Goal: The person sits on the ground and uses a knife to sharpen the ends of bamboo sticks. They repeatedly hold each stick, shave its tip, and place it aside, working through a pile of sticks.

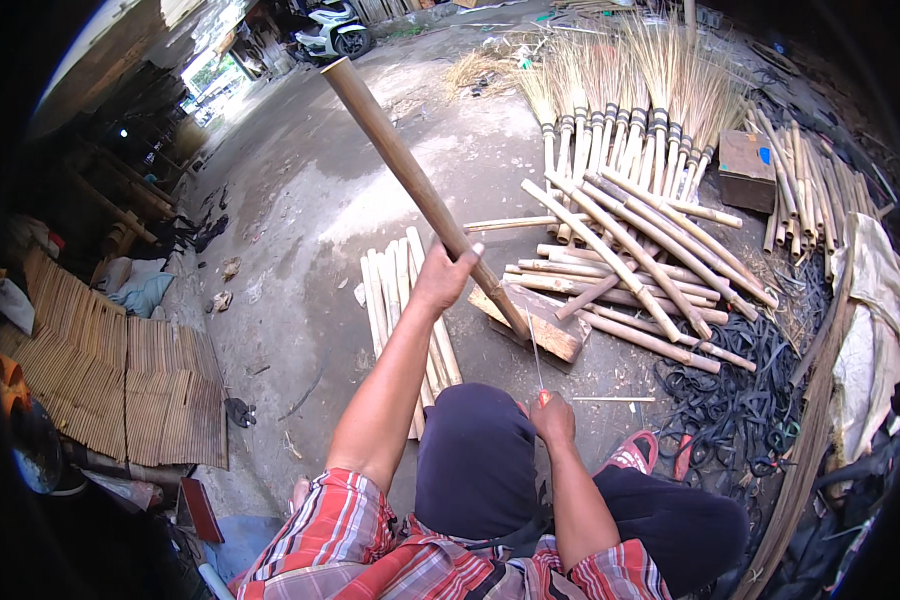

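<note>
My left hand (444,280) is wrapped around the lower part of a thick brown bamboo pole (395,145). The pole leans up and away to the left, its lower end at a wooden block (560,338) on the ground. My right hand (553,420) grips a knife by its orange handle. Its long, narrow blade (536,352) points away from me, just right of the pole's foot. Whether the blade touches the block, I cannot tell. Cut bamboo lengths (372,290) lie beneath and beside my left forearm.
Crossed bamboo sticks (630,265) are heaped right of the block. Behind them lie several brooms (610,120). Black rubber strips (720,415) cover the ground at right, near my sandalled foot (635,452). A brown box (747,170) and a slatted bamboo mat (170,390) flank the space.
</note>
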Demonstrator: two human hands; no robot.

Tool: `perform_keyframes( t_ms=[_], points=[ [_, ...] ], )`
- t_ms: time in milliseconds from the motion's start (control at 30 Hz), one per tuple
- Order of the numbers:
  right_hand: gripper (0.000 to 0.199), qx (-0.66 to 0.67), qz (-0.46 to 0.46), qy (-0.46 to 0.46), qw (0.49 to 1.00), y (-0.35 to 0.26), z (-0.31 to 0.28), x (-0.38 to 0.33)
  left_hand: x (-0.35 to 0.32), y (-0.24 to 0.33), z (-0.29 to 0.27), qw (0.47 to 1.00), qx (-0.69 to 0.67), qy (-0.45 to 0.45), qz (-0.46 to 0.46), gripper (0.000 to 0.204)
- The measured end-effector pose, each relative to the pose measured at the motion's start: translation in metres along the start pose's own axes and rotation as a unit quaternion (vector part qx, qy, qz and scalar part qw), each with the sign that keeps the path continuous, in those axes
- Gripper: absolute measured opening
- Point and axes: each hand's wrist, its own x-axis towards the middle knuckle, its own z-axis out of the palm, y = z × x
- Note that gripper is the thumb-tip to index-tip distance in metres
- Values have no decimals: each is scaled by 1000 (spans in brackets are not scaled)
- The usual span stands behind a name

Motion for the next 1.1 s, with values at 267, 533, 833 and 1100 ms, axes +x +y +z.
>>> perform_keyframes(
  t_ms=[267,533,833,1100],
  points=[
    [39,17,-50,-12,999,32,7,14,-13,-106,26,996,15,-21,-91,58],
    [38,14,-38,3,999,34,10,17,-77,-200,-16,905,0,294,-308,47],
    [37,23,-45,19,999,34,14,23,-123,-268,-49,871,230,190,-392,58],
    [37,32,-63,22,997,34,16,27,-70,-275,-34,876,254,141,-385,63]
  ],
)
